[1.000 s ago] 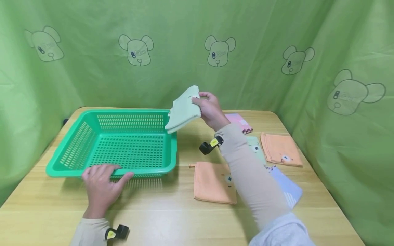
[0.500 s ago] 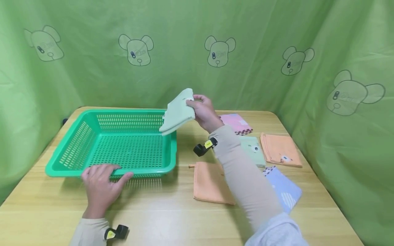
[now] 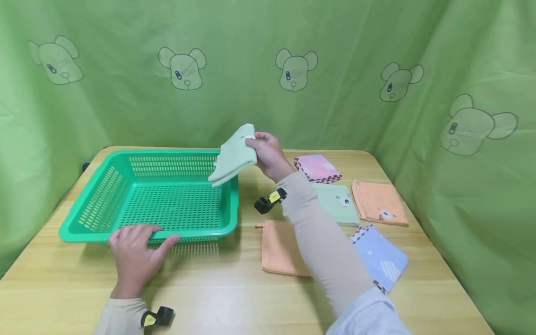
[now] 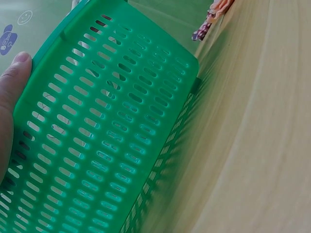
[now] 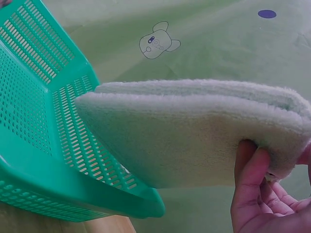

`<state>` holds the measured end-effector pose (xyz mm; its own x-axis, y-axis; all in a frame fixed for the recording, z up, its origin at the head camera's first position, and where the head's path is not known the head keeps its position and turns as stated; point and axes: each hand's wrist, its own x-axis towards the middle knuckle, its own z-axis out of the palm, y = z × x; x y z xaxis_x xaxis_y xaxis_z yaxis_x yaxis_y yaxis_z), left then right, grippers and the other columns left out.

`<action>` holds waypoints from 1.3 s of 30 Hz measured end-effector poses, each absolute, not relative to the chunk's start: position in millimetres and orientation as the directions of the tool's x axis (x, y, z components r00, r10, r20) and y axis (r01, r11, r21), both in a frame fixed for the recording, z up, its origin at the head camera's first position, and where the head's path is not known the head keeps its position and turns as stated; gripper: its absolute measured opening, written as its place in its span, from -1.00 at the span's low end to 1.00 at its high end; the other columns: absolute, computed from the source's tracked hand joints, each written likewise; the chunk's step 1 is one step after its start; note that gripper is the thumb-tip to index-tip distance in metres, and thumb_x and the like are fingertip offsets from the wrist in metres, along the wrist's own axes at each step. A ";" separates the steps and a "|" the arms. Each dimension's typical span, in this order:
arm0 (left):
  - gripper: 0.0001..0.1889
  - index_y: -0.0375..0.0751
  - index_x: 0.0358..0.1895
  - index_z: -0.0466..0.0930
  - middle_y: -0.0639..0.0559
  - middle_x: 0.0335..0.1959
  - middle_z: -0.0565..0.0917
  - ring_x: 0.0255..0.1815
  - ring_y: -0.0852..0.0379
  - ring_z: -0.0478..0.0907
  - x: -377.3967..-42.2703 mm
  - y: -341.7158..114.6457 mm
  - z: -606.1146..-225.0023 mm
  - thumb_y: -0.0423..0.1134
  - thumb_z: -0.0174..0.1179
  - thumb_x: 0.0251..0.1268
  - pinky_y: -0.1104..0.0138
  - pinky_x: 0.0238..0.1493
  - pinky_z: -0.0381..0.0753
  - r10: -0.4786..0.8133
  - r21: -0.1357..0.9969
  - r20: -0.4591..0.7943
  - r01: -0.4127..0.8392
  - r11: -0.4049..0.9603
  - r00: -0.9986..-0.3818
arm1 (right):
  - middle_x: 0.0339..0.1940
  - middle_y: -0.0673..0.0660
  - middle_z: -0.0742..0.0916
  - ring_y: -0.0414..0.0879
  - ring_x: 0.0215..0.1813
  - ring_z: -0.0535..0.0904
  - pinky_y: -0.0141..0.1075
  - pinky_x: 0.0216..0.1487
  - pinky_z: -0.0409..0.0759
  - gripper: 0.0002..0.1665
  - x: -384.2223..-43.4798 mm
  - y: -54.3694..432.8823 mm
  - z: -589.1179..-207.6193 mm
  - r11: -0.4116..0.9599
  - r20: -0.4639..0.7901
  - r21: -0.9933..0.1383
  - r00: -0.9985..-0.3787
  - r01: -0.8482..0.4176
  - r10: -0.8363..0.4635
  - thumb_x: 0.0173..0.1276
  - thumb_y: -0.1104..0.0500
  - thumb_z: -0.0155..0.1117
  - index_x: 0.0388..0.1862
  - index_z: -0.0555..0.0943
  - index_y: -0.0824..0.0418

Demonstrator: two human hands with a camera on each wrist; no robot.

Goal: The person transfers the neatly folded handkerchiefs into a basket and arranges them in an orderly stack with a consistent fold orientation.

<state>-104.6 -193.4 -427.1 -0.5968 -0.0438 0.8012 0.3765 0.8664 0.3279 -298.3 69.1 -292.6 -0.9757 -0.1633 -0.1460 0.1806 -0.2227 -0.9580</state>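
Note:
My right hand [image 3: 270,156] pinches a folded pale green towel [image 3: 234,153] by its right edge, thumb on the near face. The towel hangs tilted above the right rim of the green plastic basket [image 3: 237,200]. In the right wrist view the towel's thick folded layers [image 5: 194,102] face up, with the basket [image 5: 73,179] behind at left. My left hand [image 3: 136,256] grips the basket's near rim, its fingers over the edge. In the left wrist view the thumb [image 4: 17,77] lies against the basket's outer wall [image 4: 97,121]. The basket's visible floor holds nothing.
Folded towels lie at the right of the wooden table [image 3: 209,298]: pink [image 3: 316,167], green [image 3: 337,204], blue [image 3: 383,260], an orange one [image 3: 381,202] and a nearer orange one [image 3: 280,246] partly under my right forearm. A green curtain [image 3: 238,28] surrounds the table.
My right hand has carried the pale green towel left and slightly down, over the basket's right rim. More of the towels behind the forearm shows. The left hand keeps its hold on the rim.

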 end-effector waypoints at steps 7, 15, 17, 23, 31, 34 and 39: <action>-0.15 -0.32 -0.43 0.62 -0.25 -0.47 0.66 -0.39 -0.26 0.46 -104.6 -192.3 -426.0 0.55 -0.07 0.14 -0.18 -0.11 0.15 -0.041 0.317 0.815 0.385 0.867 -0.579 | 0.07 0.26 0.56 -0.05 -0.19 0.60 -0.33 -0.21 0.63 -0.52 -297.3 65.5 -296.7 -0.234 -0.166 -0.951 -0.973 0.201 -0.164 0.37 0.38 0.20 0.23 0.32 0.33; -0.14 -0.29 -0.42 0.64 -0.22 -0.45 0.67 -0.36 -0.26 0.47 -98.9 -192.2 -430.5 0.57 -0.08 0.11 -0.18 -0.09 0.13 -0.062 0.342 0.805 0.377 0.861 -0.590 | 0.04 0.26 0.57 -0.07 -0.24 0.59 -0.34 -0.25 0.62 -0.51 -291.6 56.1 -307.5 -0.211 -0.194 -0.950 -0.965 0.229 -0.174 0.37 0.35 0.21 0.24 0.32 0.33; -0.14 -0.28 -0.42 0.64 -0.21 -0.45 0.67 -0.36 -0.25 0.47 -98.3 -192.3 -432.5 0.58 -0.10 0.10 -0.18 -0.09 0.12 -0.068 0.346 0.808 0.377 0.859 -0.586 | 0.04 0.25 0.56 -0.07 -0.24 0.59 -0.34 -0.26 0.62 -0.51 -290.2 53.8 -308.6 -0.195 -0.206 -0.951 -0.962 0.240 -0.179 0.38 0.35 0.20 0.24 0.31 0.33; -0.15 -0.29 -0.41 0.64 -0.22 -0.43 0.68 -0.35 -0.26 0.47 -105.1 -193.2 -429.5 0.57 -0.06 0.10 -0.18 -0.07 0.12 -0.066 0.344 0.811 0.382 0.858 -0.582 | 0.04 0.25 0.56 -0.07 -0.23 0.59 -0.35 -0.26 0.62 -0.51 -292.6 48.2 -306.8 -0.199 -0.182 -0.956 -0.968 0.216 -0.173 0.38 0.34 0.21 0.24 0.32 0.32; -0.16 -0.29 -0.45 0.64 -0.20 -0.49 0.67 -0.39 -0.26 0.46 -106.3 -193.4 -429.9 0.56 -0.03 0.09 -0.18 -0.13 0.13 -0.069 0.323 0.840 0.394 0.861 -0.539 | 0.04 0.27 0.57 -0.06 -0.22 0.60 -0.32 -0.21 0.63 -0.51 -292.2 40.7 -311.2 -0.208 -0.192 -0.950 -0.963 0.231 -0.191 0.37 0.35 0.21 0.23 0.31 0.33; -0.17 -0.28 -0.47 0.64 -0.19 -0.51 0.66 -0.40 -0.26 0.46 -107.9 -193.5 -430.7 0.56 -0.03 0.09 -0.18 -0.13 0.13 -0.070 0.316 0.850 0.399 0.861 -0.522 | 0.04 0.27 0.57 -0.05 -0.20 0.61 -0.30 -0.18 0.63 -0.50 -292.8 37.8 -312.2 -0.207 -0.198 -0.949 -0.960 0.238 -0.196 0.37 0.36 0.22 0.24 0.32 0.33; -0.17 -0.27 -0.47 0.64 -0.19 -0.51 0.66 -0.40 -0.27 0.47 -108.9 -192.9 -431.0 0.56 -0.03 0.10 -0.19 -0.14 0.14 -0.066 0.307 0.856 0.403 0.862 -0.512 | 0.00 0.26 0.59 -0.07 -0.24 0.61 -0.33 -0.23 0.63 -0.52 -293.1 32.7 -315.2 -0.202 -0.199 -0.951 -0.962 0.236 -0.188 0.36 0.35 0.23 0.22 0.34 0.33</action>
